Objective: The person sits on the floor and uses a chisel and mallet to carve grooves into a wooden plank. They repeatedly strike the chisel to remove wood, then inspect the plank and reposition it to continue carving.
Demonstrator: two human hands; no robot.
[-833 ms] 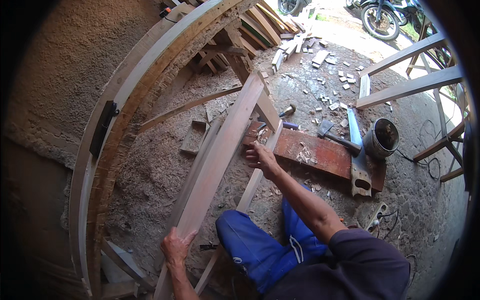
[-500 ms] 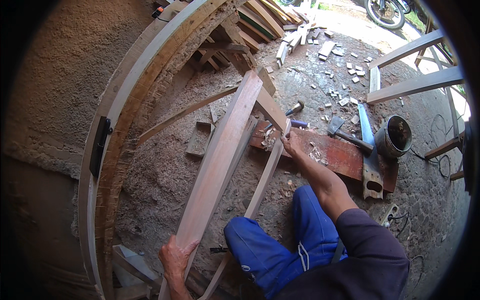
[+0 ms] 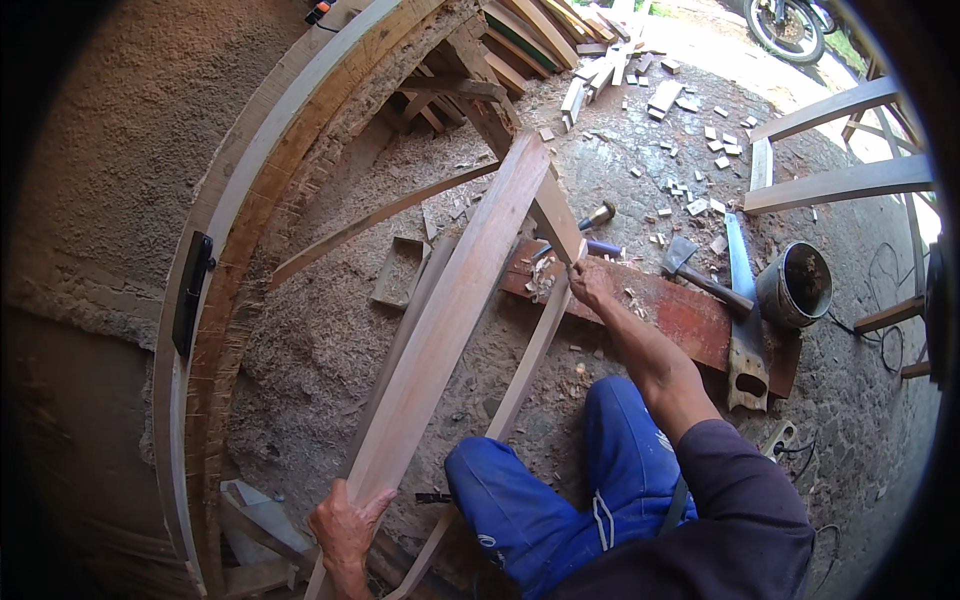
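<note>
A long pale-pink board (image 3: 450, 330) runs diagonally away from me, and my left hand (image 3: 348, 525) is wrapped round its near end. A short crosspiece (image 3: 556, 212) angles from its far end down to a narrow rail (image 3: 525, 375) beside it. My right hand (image 3: 590, 282) is closed on this frame at the corner where crosspiece and rail meet. Just beyond lies a red-brown board (image 3: 680, 330) with shavings, a hammer (image 3: 705, 282), a handsaw (image 3: 742, 340), a purple-handled tool (image 3: 605, 247) and a mallet-like tool (image 3: 598, 216).
A large curved timber (image 3: 240, 260) stands along the wall at left. A wood pile (image 3: 525, 45) lies behind. Small offcuts (image 3: 665, 100) litter the floor. A bucket (image 3: 795, 285), wooden legs (image 3: 835, 190), cables and a power strip (image 3: 777, 437) are at right. A motorbike (image 3: 785, 25) stands outside.
My right hand, which was reaching with fingers apart, has moved up and right and closed on the frame's corner. My left hand still holds the board. The view has shifted slightly.
</note>
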